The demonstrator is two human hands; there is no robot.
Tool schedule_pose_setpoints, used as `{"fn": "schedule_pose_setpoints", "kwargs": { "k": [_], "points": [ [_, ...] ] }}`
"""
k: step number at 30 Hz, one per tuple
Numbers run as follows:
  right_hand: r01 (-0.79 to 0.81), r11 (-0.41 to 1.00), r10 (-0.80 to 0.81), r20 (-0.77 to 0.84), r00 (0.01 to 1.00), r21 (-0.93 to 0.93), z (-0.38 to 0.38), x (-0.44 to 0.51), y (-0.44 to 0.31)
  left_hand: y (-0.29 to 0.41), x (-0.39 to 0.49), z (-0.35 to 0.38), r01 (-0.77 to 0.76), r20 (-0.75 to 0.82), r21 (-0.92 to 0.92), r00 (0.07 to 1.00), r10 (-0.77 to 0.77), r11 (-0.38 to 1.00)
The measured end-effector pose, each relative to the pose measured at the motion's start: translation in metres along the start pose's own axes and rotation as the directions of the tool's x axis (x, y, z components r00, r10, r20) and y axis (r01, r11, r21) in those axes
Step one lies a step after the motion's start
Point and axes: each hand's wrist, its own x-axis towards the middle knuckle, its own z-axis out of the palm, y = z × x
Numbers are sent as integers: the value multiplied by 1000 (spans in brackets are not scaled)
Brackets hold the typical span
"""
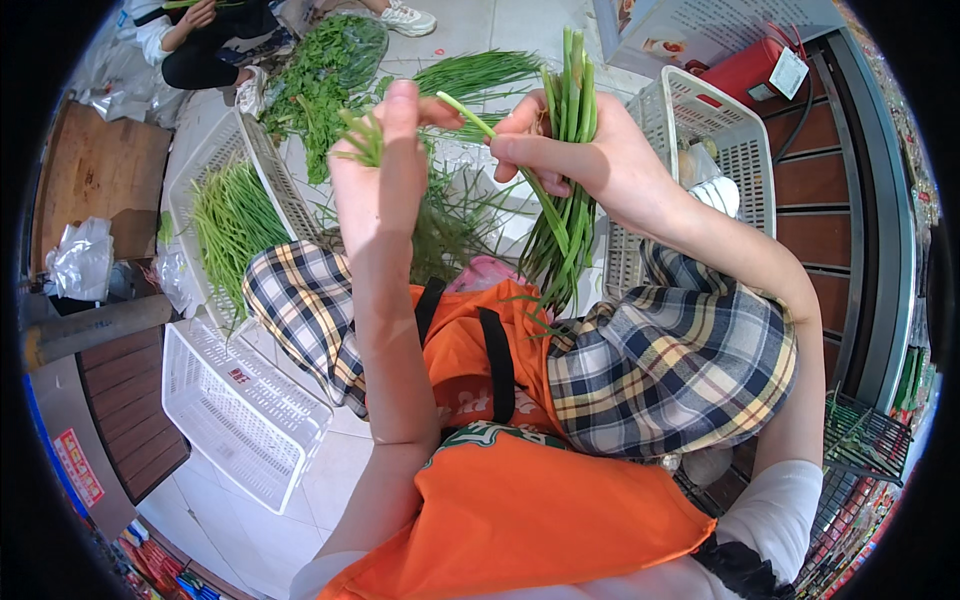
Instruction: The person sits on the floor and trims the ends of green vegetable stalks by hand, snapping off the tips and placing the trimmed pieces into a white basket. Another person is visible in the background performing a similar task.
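Note:
My right hand (pixel 581 146) is closed around a bunch of green stalks (pixel 574 97), pale cut ends up and dark leaves hanging over my lap. Between its thumb and forefinger a single stalk (pixel 469 114) sticks out to the left. My left hand (pixel 394 146) is raised left of that stalk, slightly blurred, with a few short green stems (pixel 364 139) held in it. Loose thin greens (pixel 457 217) lie on the floor below my hands. Further off are a spread of long green stalks (pixel 480 75) and a heap of leafy herbs (pixel 322 82).
A white plastic crate (pixel 281 176) of thin greens stands at the left, a white crate (pixel 247 405) below it. Another white crate (pixel 757 150) with goods is at the right, beside a red cylinder (pixel 739 71). Another person's hand (pixel 199 15) and shoes show at the upper left.

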Motion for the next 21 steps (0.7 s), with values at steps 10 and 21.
{"fn": "schedule_pose_setpoints", "kwargs": {
  "k": [10,21],
  "points": [
    [-11,988,10,4,1000,153,6,0,2,-9,-2,27,-381,-71,-67,924,376,922],
    [-39,999,32,194,980,32,5,-2,-11,-9,-5,18,-181,55,-87,981,186,980]
  ]
}}
